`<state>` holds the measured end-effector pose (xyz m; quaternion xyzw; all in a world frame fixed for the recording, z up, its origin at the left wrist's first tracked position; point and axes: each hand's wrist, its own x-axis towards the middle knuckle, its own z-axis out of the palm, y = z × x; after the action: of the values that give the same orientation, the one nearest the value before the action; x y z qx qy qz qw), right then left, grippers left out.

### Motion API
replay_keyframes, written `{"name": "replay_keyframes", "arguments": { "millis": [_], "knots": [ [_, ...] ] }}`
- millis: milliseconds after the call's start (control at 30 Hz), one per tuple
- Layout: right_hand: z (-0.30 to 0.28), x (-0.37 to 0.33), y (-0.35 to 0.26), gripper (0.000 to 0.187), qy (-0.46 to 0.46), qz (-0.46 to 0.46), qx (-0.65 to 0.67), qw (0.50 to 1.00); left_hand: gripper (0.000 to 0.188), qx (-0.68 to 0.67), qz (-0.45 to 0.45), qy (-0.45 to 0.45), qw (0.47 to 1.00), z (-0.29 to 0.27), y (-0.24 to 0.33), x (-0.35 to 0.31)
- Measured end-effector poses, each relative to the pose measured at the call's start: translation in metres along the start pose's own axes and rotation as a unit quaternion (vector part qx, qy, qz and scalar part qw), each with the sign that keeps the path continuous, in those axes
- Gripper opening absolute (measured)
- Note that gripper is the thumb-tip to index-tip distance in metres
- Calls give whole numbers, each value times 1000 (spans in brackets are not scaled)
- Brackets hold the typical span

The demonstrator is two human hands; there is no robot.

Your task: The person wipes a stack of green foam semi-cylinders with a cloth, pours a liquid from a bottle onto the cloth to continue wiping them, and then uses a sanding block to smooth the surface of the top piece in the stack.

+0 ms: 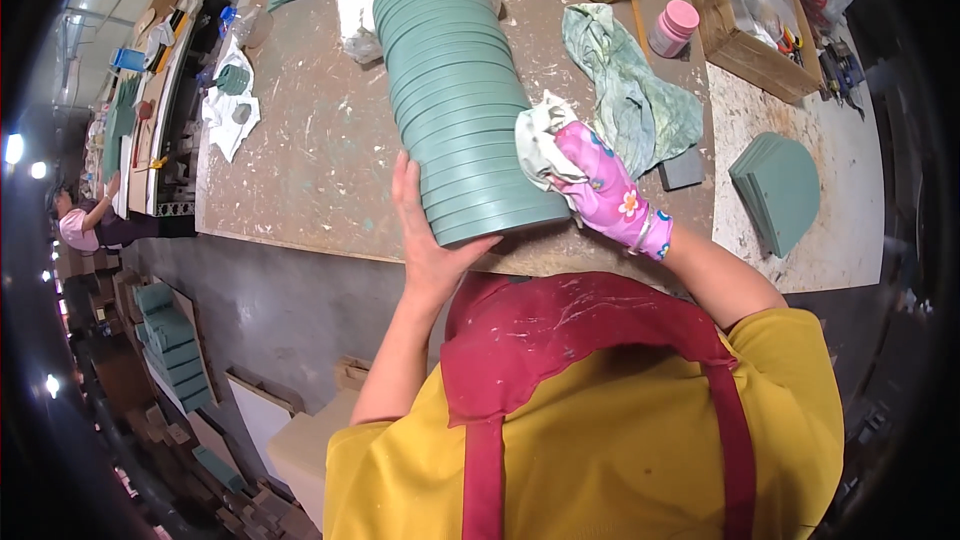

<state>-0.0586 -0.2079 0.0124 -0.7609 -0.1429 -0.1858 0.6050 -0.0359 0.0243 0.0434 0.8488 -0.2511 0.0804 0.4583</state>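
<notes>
A long row of several green round discs (455, 110), pressed face to face like a cylinder, lies on the table with its far end on a white wrapped block (357, 25). My bare left hand (432, 255) grips its near end, with the thumb under the lower edge and the fingers along the left side. On the right side, my right hand (610, 185) wears a pink flowered glove. Its fingers are closed on a crumpled white cloth (541, 140), which touches the discs. Part of the gloved fingers is hidden by the cloth.
Right of the discs lie a stained green rag (635, 90), a pink-lidded jar (674, 28) and a dark grey block (682, 170). Green rounded plates (775, 190) are stacked at the right, below a wooden box (760, 40) of tools. Another person (80, 225) works far left.
</notes>
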Motion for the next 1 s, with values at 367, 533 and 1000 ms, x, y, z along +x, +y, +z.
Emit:
{"name": "replay_keyframes", "arguments": {
  "millis": [367, 533, 1000],
  "knots": [
    [-5, 15, -7, 36, -35, -10, -97, 995, 115, 26, 4, -10, 1000, -2, -1, 2],
    [-35, 48, -35, 34, -121, -99, -286, 945, 114, 20, 5, -12, 1000, -2, -5, 2],
    [20, 60, -40, 45, -119, -170, -303, 930, 114, 24, 5, -26, 999, -2, -6, 1]
  ]
}}
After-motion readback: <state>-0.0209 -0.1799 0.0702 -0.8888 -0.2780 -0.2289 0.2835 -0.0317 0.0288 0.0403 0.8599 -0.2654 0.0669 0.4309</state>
